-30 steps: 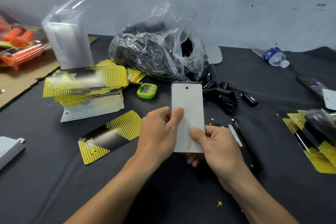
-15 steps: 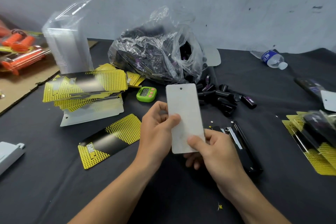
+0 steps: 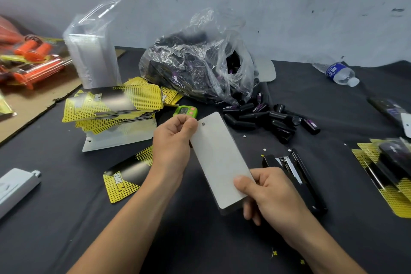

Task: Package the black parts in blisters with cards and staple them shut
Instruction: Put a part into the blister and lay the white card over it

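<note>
I am holding a card [image 3: 220,158], blank side up, slanted above the bench [image 3: 66,229], so I judge I am working at the card stage of one pack. My left hand [image 3: 172,140] is pinching its holed top corner between thumb and curled fingers. My right hand [image 3: 273,196] is gripping the bottom end, thumb on top, fingers curled beneath. Next I am probably needing a shell from the blister stack [image 3: 93,60] and one of the loose black parts [image 3: 266,118] lying beyond the card. The stapler [image 3: 295,173] is lying just beside my right hand.
</note>
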`<state>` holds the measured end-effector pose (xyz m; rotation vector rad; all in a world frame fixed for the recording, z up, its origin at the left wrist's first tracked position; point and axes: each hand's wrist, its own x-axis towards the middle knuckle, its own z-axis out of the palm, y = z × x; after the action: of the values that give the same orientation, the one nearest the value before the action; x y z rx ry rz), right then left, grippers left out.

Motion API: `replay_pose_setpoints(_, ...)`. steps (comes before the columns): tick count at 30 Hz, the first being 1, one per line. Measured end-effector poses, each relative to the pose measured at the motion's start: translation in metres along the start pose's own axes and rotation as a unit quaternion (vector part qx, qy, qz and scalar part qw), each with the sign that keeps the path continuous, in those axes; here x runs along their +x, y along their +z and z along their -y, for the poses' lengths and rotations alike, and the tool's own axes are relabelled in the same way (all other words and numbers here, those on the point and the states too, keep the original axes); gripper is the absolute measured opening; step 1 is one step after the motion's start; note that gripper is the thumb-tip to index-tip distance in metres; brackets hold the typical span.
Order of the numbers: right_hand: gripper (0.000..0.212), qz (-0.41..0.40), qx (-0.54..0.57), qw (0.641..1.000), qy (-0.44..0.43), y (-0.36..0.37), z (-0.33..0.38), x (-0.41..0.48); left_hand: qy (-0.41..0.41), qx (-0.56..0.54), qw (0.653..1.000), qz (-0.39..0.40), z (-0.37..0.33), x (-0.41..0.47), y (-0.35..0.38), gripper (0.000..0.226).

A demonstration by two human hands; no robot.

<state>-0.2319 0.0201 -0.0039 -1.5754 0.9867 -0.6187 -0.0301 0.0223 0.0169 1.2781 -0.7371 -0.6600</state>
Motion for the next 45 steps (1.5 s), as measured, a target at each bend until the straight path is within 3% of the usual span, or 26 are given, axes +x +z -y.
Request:
replay_pose_setpoints(7, 0.022, 0.011, 0.048, 0.999, -0.001, -0.004, 0.001, 0.001, -0.011, -0.01, 1.0, 0.013, -0.002, -0.002, -0.001, 0.019)
replay_pose_setpoints(10, 0.017, 0.022, 0.066, 0.998, 0.001, -0.003, 0.001, 0.002, -0.011, 0.002, 1.0, 0.02, -0.002, -0.004, -0.001, 0.025)
replay_pose_setpoints(26, 0.023, 0.031, 0.088, 0.996, 0.009, 0.0, 0.001, 0.001, -0.056, -0.023, 0.998, 0.003, -0.006, -0.003, -0.002, 0.027)
replay_pose_setpoints(30, 0.032, 0.015, 0.077, 0.997, 0.006, 0.0, 0.001, 0.0, -0.038, -0.008, 0.999, -0.004, -0.005, -0.002, -0.003, 0.023)
replay_pose_setpoints(35, 0.025, -0.005, 0.052, 0.999, -0.009, 0.001, 0.0, 0.0, 0.036, 0.08, 0.996, 0.012, -0.01, -0.004, -0.008, 0.023)
replay_pose_setpoints(42, 0.027, -0.038, 0.042, 0.998, -0.014, 0.002, -0.002, 0.0, -0.062, -0.034, 0.997, 0.022, -0.013, -0.001, -0.008, 0.031)
replay_pose_setpoints(45, 0.024, -0.114, 0.016, 0.992, -0.046, 0.002, -0.001, 0.0, -0.055, -0.001, 0.998, 0.026, -0.007, -0.002, -0.004, 0.016)
